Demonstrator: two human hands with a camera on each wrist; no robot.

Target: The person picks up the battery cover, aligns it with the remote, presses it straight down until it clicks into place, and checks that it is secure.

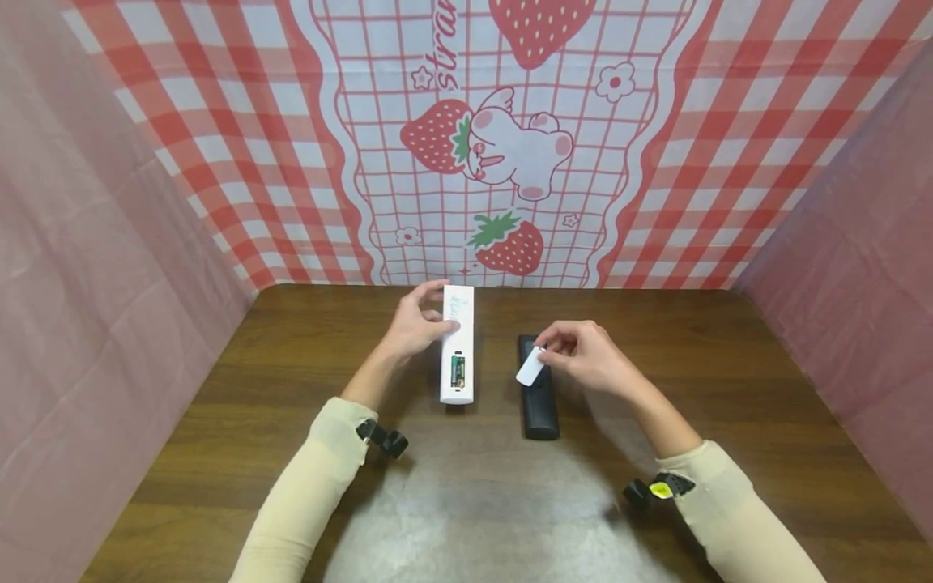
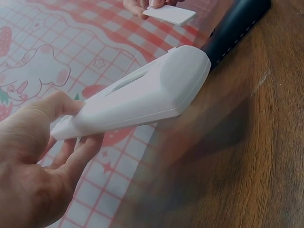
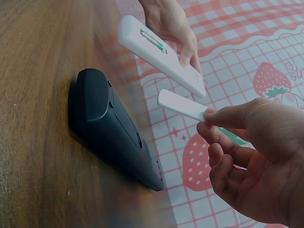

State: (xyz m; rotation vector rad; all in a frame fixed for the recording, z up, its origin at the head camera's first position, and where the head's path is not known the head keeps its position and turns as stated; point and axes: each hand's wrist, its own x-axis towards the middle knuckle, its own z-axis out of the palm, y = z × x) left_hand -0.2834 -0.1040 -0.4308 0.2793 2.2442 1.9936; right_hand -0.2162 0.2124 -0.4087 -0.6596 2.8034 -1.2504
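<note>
My left hand (image 1: 419, 322) grips a white remote control (image 1: 457, 332) by its far half, thumb on the upper face and fingers underneath. The remote's back faces up, and its uncovered battery compartment (image 1: 457, 372) shows batteries inside. In the left wrist view the white remote (image 2: 142, 90) is held up off the table. Between thumb and fingertips, my right hand (image 1: 583, 354) pinches a small white battery cover (image 1: 530, 367), held above a black remote control (image 1: 540, 409). The right wrist view shows the cover (image 3: 183, 104) apart from both remotes.
The black remote (image 3: 114, 123) lies back side up on the brown wooden table (image 1: 466, 502), its own battery cover in place. Behind the table hangs a red-and-white checked cloth (image 1: 729, 162) with strawberries. Pink curtains (image 1: 853, 243) stand at both sides.
</note>
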